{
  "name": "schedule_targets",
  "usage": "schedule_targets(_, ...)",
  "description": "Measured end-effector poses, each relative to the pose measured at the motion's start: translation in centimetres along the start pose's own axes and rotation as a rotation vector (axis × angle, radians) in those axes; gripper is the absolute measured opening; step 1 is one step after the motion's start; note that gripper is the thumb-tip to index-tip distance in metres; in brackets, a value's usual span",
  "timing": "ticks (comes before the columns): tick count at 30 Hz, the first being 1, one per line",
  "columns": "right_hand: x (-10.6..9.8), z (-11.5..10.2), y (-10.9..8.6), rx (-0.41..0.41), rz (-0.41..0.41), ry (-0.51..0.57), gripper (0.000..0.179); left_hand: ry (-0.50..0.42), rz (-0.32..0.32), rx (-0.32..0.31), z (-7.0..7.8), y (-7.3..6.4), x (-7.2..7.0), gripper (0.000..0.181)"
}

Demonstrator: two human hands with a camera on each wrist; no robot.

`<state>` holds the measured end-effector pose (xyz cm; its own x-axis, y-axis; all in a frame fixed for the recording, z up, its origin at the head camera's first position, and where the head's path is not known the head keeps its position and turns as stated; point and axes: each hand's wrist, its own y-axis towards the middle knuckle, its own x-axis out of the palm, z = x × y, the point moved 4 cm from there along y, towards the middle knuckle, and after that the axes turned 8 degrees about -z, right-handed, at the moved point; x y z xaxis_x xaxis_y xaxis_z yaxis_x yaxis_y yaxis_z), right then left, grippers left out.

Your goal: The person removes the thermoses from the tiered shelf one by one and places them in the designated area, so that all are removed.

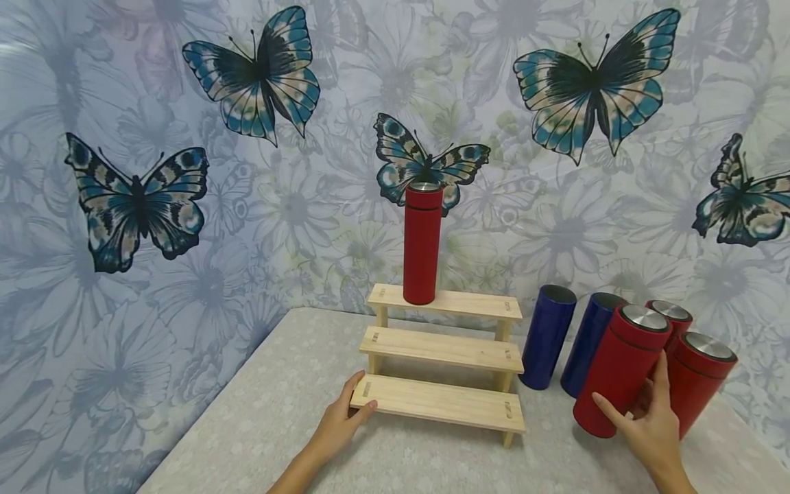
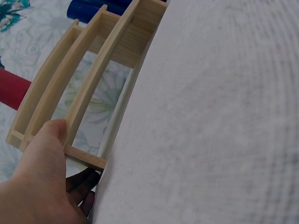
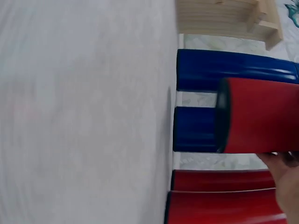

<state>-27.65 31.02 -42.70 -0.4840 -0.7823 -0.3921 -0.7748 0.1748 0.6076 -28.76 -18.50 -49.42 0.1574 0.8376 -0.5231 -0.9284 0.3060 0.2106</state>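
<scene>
A three-tier wooden step stand (image 1: 438, 401) is in the middle of the head view. My left hand (image 1: 338, 424) grips the left end of its lowest step, the thumb at the front edge; in the left wrist view the fingertips (image 2: 84, 184) are partly hidden behind the end support. My right hand (image 1: 655, 429) holds a red thermos bottle (image 1: 620, 377) with a silver-topped lid. In the right wrist view this bottle's dark base (image 3: 223, 116) is raised off the table, and the bottle tilts a little. Another red thermos (image 1: 422, 250) stands upright on the top step, left of its middle.
Two blue bottles (image 1: 548, 339) (image 1: 589, 343) stand right of the stand. Two more red thermoses (image 1: 703, 377) (image 1: 671, 312) are close behind and right of my right hand. A light patterned cloth (image 1: 247, 412) covers the table; butterfly-print fabric (image 1: 296, 226) hangs behind.
</scene>
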Motion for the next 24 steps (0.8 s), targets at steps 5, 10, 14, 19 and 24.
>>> schedule_targets(5,-0.3,0.0,-0.7,0.018,0.013,-0.022,0.120,-0.003,-0.012,0.001,0.2,0.1,0.1,0.072)
schedule_targets(10,-0.3,0.4,-1.1,0.073,-0.011,-0.053,0.120,0.002,-0.003,-0.006,0.2,0.1,0.1,0.072)
schedule_targets(14,-0.1,1.1,-1.3,0.110,-0.072,-0.081,0.121,0.006,0.002,-0.014,0.1,0.0,0.1,0.071)
schedule_targets(19,0.1,1.4,-1.1,0.098,-0.088,-0.092,0.122,-0.003,0.008,-0.019,0.1,0.0,0.1,0.071)
schedule_targets(24,0.2,1.4,-0.9,0.057,-0.097,-0.117,0.123,-0.002,0.004,-0.023,0.1,0.0,0.1,0.071)
